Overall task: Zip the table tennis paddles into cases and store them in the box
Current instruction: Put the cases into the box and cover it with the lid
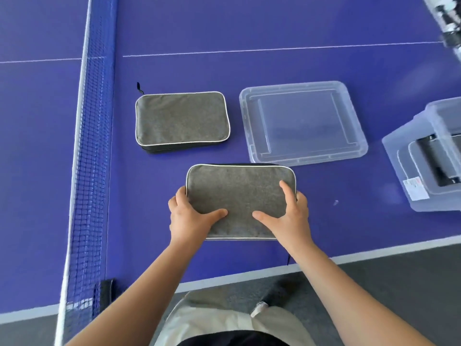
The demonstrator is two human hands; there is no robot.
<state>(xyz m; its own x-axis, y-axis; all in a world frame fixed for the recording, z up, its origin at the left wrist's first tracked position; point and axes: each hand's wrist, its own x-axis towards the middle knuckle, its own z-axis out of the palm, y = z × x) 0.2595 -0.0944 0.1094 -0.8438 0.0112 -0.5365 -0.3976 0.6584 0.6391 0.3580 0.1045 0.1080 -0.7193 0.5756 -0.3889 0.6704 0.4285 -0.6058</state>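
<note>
A flat rectangular grey fabric paddle case with pale piping (239,196) lies on the blue table tennis worktop (299,28), near its front edge. Both hands grip it. The left hand (190,218) clasps the case's left end, thumb lying across the top face and fingers curled around the edge. The right hand (287,216) clasps the right end in the same way, with thumb and forefinger spread on the grey fabric and the other fingers wrapped over the side. Whether the case is raised or rests on the worktop cannot be told.

Behind it and to the left, a second grey fabric case with pale piping (182,119) lies flat on the worktop, well apart from the first, with a short black zip pull (139,88) sticking out at its far left corner. Just beyond the held case's far right corner lies a clear plastic lid (303,122), flat on the surface. At the right border stands a clear plastic storage box (414,168) bearing a white label; a grey and black item shows through its wall, cut off by the border. The blue net (89,146) runs down the left side.
</note>
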